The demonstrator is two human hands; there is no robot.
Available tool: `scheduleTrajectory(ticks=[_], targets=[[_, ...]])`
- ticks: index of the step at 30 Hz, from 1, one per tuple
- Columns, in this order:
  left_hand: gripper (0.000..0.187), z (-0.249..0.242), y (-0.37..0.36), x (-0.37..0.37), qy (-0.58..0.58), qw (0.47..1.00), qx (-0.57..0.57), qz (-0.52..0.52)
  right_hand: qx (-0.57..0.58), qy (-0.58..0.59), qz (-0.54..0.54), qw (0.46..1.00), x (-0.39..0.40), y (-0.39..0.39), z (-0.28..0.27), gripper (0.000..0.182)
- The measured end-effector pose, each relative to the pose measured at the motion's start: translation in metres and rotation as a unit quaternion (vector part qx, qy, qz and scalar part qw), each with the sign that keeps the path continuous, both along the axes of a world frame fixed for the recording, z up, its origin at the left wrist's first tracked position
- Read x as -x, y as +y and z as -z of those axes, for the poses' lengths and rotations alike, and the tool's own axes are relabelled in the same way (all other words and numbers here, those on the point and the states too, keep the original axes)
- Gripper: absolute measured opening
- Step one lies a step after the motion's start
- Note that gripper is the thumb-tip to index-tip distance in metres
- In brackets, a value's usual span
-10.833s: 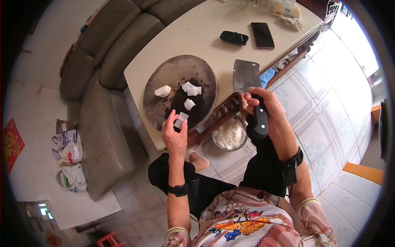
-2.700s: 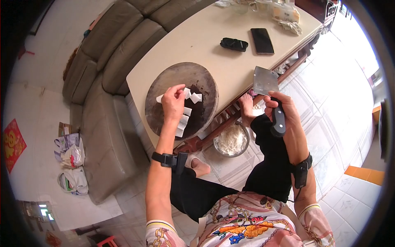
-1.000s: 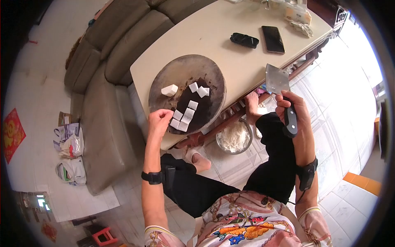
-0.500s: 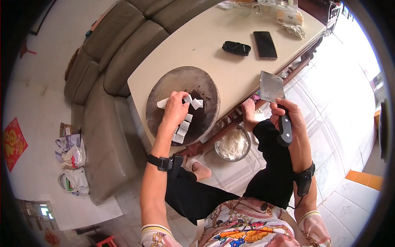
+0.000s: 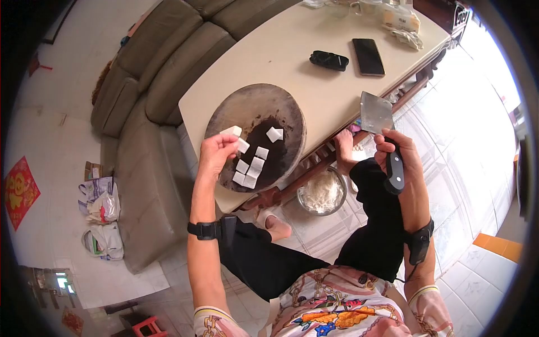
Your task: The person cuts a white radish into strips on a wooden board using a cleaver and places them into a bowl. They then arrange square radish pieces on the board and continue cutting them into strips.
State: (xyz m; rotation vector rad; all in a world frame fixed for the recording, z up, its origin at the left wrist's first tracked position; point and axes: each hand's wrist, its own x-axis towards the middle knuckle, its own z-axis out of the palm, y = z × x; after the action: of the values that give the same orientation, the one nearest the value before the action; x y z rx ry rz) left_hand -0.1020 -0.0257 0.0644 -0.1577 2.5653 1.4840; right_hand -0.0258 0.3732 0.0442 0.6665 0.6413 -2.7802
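My left hand is over the left side of a round wooden chopping board, thumb and fingers pinching a white block. A longer white piece lies just beyond the fingertips. Several white cubes sit grouped on the dark wet patch of the board, and a few more white pieces are farther right. Off the table's edge, my right hand grips the black handle of a cleaver, its broad blade raised and pointing away from me.
The board rests on a cream table with a phone and a black case. On the floor below, a metal bowl holds white shreds. A grey sofa runs along the left.
My left hand has drawn back toward the board's left edge, now with a white block between its fingers. The right hand still holds the cleaver in nearly the same place.
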Motion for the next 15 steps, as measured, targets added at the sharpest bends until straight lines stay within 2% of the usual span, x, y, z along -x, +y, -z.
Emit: scheduleTrajectory(ticks=[2, 5, 7, 12, 15], targets=[[0.014, 0.004, -0.005, -0.012, -0.049, 0.997, -0.052, -0.034, 0.013, -0.002, 0.0, 1.0, -0.001, -0.002, -0.002, 0.012], [0.013, 0.015, -0.008, -0.018, -0.043, 0.998, -0.038, -0.015, 0.004, -0.002, -0.006, 1.0, 0.0, -0.004, -0.002, 0.011], [0.013, 0.018, -0.003, -0.018, -0.026, 0.998, -0.044, -0.04, -0.018, 0.0, -0.011, 1.0, 0.0, -0.005, -0.002, 0.009], [0.011, 0.029, -0.008, -0.014, 0.014, 0.999, 0.036, -0.036, -0.027, 0.004, -0.003, 1.0, -0.001, -0.008, -0.006, 0.01], [0.01, 0.037, -0.012, -0.016, 0.023, 0.999, 0.032, -0.035, -0.033, 0.003, -0.002, 0.999, -0.001, -0.009, -0.006, 0.011]])
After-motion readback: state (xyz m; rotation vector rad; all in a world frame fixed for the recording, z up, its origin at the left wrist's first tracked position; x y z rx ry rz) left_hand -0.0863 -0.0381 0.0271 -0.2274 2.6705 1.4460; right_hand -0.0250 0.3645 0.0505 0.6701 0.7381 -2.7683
